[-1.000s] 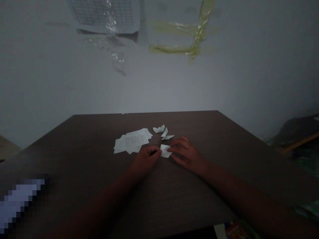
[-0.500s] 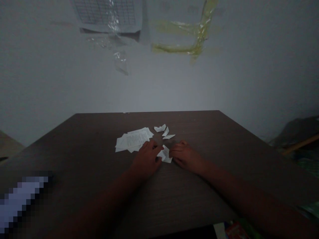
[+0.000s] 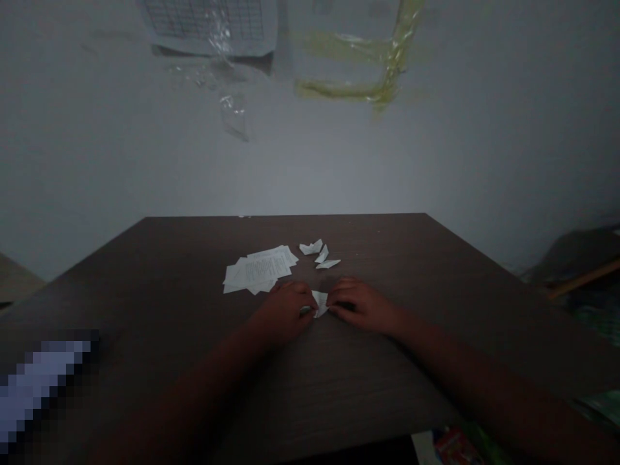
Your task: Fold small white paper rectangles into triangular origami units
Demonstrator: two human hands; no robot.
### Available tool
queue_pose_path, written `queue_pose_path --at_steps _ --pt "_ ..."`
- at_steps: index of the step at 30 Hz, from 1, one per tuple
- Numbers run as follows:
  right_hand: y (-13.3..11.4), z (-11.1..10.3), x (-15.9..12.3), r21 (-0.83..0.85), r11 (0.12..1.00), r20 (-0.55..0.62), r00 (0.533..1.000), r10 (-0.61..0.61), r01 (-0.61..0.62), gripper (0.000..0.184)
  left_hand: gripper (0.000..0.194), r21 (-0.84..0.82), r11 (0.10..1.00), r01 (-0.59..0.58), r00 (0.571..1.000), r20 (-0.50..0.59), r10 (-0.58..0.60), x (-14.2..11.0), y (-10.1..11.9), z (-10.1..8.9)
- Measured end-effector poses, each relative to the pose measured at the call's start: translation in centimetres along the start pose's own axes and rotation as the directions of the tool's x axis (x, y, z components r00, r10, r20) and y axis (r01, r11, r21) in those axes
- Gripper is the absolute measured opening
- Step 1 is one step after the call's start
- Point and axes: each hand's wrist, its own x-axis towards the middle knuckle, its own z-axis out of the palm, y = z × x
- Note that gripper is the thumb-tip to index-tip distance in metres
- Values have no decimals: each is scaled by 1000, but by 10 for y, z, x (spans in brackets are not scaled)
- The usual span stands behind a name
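A small white piece of paper (image 3: pixel 320 302) lies on the dark brown table (image 3: pixel 387 387), pinched from both sides. My left hand (image 3: pixel 285 310) grips its left edge with curled fingers. My right hand (image 3: pixel 361 303) presses and pinches its right edge, fingers closed. Just behind my left hand lies a loose pile of printed paper slips (image 3: pixel 259 270). Three small folded paper pieces (image 3: pixel 320 254) sit behind the held paper, near the table's middle.
A blurred light object (image 3: pixel 39 387) rests at the table's near left. Taped sheets and plastic (image 3: pixel 290 51) hang on the grey wall behind. A colourful packet (image 3: pixel 450 445) shows below the table's front edge, and cluttered items (image 3: pixel 581 271) lie at the right.
Both hands have drawn closer together over the small paper, which now looks narrower and more folded than a second ago. The pile and folded pieces have not moved.
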Motion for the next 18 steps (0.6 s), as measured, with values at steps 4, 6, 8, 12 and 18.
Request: queue_pose_path --at_steps 4,6,8,12,18 --pt "4 7 0 35 999 -58 998 -23 25 13 17 -91 996 7 999 -52 -12 -1 -3 5" --pt "5 11 0 41 998 -107 993 -38 43 14 15 -139 990 1 997 -79 -12 -1 -3 7" --pt "7 14 1 33 999 -147 989 -23 28 16 15 -168 986 12 996 -89 -27 -2 -3 7" --pt "7 20 2 8 999 -156 986 50 -50 15 12 -201 978 56 993 -87 -75 0 -4 7" --pt "5 19 1 -114 992 -195 980 39 -62 5 11 -192 977 90 986 -118 -114 2 -7 15"
